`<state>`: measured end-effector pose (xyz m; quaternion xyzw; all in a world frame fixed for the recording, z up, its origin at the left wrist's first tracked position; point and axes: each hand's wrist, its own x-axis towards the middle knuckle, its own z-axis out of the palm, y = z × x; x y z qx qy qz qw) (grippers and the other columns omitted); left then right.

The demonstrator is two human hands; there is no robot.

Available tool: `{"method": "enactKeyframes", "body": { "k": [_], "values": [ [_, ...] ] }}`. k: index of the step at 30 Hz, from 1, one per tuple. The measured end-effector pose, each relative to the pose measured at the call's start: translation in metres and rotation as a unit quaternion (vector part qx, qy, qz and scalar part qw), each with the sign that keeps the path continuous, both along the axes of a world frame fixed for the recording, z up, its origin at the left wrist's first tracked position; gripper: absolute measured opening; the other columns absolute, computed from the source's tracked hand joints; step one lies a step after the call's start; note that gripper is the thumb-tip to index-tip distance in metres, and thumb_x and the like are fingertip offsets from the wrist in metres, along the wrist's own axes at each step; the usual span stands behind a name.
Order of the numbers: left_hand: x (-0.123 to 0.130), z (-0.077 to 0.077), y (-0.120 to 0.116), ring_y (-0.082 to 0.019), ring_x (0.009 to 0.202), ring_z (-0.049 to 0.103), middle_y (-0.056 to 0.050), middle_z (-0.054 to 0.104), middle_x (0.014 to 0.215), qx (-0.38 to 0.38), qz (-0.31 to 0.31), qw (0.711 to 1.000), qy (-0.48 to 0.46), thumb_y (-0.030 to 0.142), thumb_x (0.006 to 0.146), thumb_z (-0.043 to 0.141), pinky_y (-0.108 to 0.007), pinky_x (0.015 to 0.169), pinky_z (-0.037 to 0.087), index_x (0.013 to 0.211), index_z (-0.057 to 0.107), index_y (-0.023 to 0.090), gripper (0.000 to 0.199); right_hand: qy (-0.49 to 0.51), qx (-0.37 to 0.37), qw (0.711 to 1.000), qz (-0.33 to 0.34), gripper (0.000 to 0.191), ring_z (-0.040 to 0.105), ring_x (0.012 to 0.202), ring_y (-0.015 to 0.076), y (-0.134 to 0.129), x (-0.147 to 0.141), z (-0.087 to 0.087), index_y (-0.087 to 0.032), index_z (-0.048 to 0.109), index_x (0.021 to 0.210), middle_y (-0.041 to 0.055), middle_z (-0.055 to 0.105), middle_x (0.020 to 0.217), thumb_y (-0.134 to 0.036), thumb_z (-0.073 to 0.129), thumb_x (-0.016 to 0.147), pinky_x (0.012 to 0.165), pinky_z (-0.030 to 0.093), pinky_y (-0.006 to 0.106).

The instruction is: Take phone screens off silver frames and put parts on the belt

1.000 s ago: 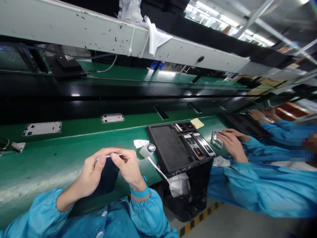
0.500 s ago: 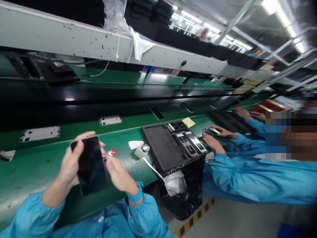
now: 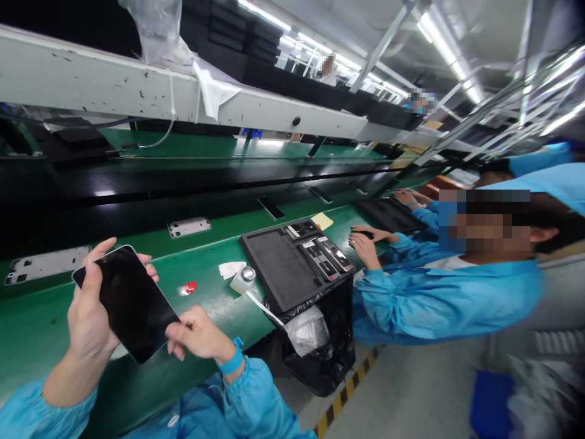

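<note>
A smartphone (image 3: pixel 132 305) with a dark glossy screen is held tilted above the green bench. My left hand (image 3: pixel 89 311) wraps round its left side, thumb along the edge and fingertips showing past the top right. At its lower right corner, the fingers of my right hand (image 3: pixel 196 332) are closed on the edge; a blue band circles that wrist. Beyond the phone lie a red and clear scrap (image 3: pixel 187 288), a white paper piece (image 3: pixel 231 269) and a small dispenser bottle (image 3: pixel 244 279) with a metal top.
A black foam tray (image 3: pixel 278 268) holds several phone parts. Pale phone frames (image 3: pixel 189 227) and dark phones (image 3: pixel 271 207) lie along the line. A black bag (image 3: pixel 338 341) hangs by the bench edge. To the right, a co-worker's hands (image 3: pixel 365 247) hold a dark object.
The phone has tilted to the left, and my right hand has shifted from its right side to its lower corner. My view has turned right.
</note>
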<state>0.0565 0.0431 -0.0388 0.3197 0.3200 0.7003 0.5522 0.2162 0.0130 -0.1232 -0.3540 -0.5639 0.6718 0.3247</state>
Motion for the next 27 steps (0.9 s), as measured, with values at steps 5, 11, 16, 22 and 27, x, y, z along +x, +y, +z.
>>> {"method": "enactKeyframes", "body": {
  "k": [5, 11, 16, 22, 27],
  "values": [
    [0.009, 0.003, 0.002, -0.026, 0.071, 0.076, -0.010, 0.081, 0.088, 0.025, 0.042, 0.999, 0.018, 0.065, 0.077, 0.087, -0.040, 0.064, 0.068, 0.118, 0.066, 0.022, 0.063, 0.035, -0.019, 0.998, -0.051, 0.063, 0.043, 0.037, 0.0067, -0.001, -0.016, -0.012, -0.020, 0.058, 0.053, -0.0049, 0.051, 0.043, -0.076, 0.081, 0.071, 0.040, 0.036, 0.021],
    [0.021, 0.006, 0.005, -0.025, 0.072, 0.073, -0.006, 0.079, 0.082, 0.049, 0.092, 0.995, 0.000, 0.073, 0.081, 0.078, -0.038, 0.064, 0.065, 0.112, 0.066, 0.024, 0.060, 0.101, -0.034, 0.994, 0.023, 0.068, 0.056, 0.044, 0.0119, -0.002, -0.026, -0.007, -0.019, 0.064, 0.062, -0.0022, 0.059, 0.051, -0.085, 0.082, 0.060, 0.046, 0.047, 0.025],
    [0.028, 0.008, 0.008, -0.024, 0.071, 0.072, -0.002, 0.079, 0.078, 0.029, 0.122, 0.992, 0.010, 0.078, 0.085, 0.070, -0.037, 0.064, 0.064, 0.109, 0.068, 0.027, 0.057, 0.075, -0.053, 0.995, 0.024, 0.073, 0.053, 0.041, 0.0117, 0.005, -0.020, -0.005, -0.020, 0.061, 0.059, -0.0025, 0.058, 0.048, -0.091, 0.080, 0.055, 0.047, 0.048, 0.026],
    [0.021, 0.007, 0.013, -0.027, 0.067, 0.076, -0.004, 0.081, 0.078, -0.004, 0.078, 0.996, 0.043, 0.086, 0.083, 0.063, -0.041, 0.057, 0.066, 0.109, 0.070, 0.028, 0.064, 0.043, 0.047, 0.998, -0.008, 0.088, 0.064, 0.058, 0.0157, 0.015, 0.016, -0.005, -0.019, 0.063, 0.056, 0.0043, 0.063, 0.058, -0.101, 0.043, 0.078, 0.067, 0.056, 0.030],
    [0.013, -0.011, 0.019, -0.035, 0.066, 0.078, -0.011, 0.083, 0.087, -0.046, -0.062, 0.990, 0.120, 0.086, 0.077, 0.069, -0.050, 0.056, 0.067, 0.099, 0.075, 0.024, 0.066, -0.010, 0.202, 0.972, -0.120, 0.083, 0.068, 0.076, 0.0207, 0.011, 0.030, 0.000, -0.018, 0.075, 0.080, 0.0073, 0.071, 0.078, -0.093, 0.039, 0.091, 0.079, 0.058, 0.035]
  ]
}}
